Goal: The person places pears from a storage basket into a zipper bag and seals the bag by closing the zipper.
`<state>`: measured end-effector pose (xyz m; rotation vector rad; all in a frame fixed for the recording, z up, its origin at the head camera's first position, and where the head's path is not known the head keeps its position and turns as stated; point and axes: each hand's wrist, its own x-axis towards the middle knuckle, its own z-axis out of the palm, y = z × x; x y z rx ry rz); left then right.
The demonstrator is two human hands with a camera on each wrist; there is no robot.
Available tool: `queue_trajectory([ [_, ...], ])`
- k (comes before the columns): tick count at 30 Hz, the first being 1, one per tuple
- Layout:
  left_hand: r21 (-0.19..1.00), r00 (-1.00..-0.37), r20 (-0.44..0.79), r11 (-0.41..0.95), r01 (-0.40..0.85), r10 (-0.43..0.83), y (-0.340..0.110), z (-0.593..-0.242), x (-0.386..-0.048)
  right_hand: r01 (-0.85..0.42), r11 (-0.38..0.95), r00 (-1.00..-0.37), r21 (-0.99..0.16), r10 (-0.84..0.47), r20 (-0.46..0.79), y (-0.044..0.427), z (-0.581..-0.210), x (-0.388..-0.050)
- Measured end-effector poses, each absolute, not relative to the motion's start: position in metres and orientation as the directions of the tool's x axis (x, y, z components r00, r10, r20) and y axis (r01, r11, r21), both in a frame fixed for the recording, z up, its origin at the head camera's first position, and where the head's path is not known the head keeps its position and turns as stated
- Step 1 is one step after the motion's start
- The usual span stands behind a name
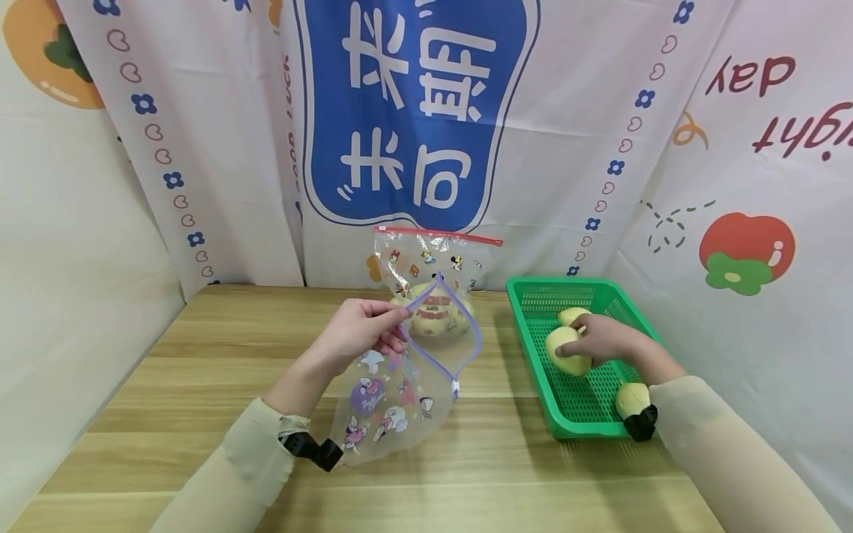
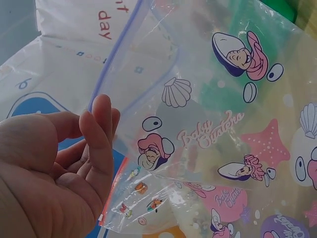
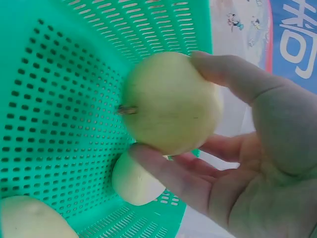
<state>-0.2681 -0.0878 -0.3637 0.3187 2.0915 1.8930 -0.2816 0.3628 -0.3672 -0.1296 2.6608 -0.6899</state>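
Head cam: my right hand [image 1: 606, 340] has a pear [image 1: 566, 357] at the green basket [image 1: 586, 431]; the purple-rimmed bag [image 1: 393, 414] gapes off to its left, between my hands. Left wrist: left hand [image 2: 62, 163] pinches the bag's edge. Right wrist: fingers [image 3: 171, 174] curled round that pear, 2 more pears [image 3: 133, 181] nearby.

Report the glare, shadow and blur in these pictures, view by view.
Head view: bright glints on the red-zipped bag, soft shadow on the table beside the green basket; left wrist view: the basket looks hazy through the purple-zipped bag; right wrist view: the pale fruit in the right hand looks slightly blurred.
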Motion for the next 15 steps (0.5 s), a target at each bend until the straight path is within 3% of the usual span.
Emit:
queue_trajectory([
  [8, 0.994, -0.930, -0.080, 0.094, -0.049, 0.358, -0.086, -0.368, -0.269, -0.030, 0.829, -0.989, -0.559, -0.104, -0.101, 0.349, -0.355, -0.282],
  [15, 0.994, -0.927, -0.057, 0.108, -0.018, 0.370, -0.088, -0.370, -0.270, -0.049, 0.717, -0.999, -0.696, -0.032, 0.036, 0.318, -0.337, -0.279],
])
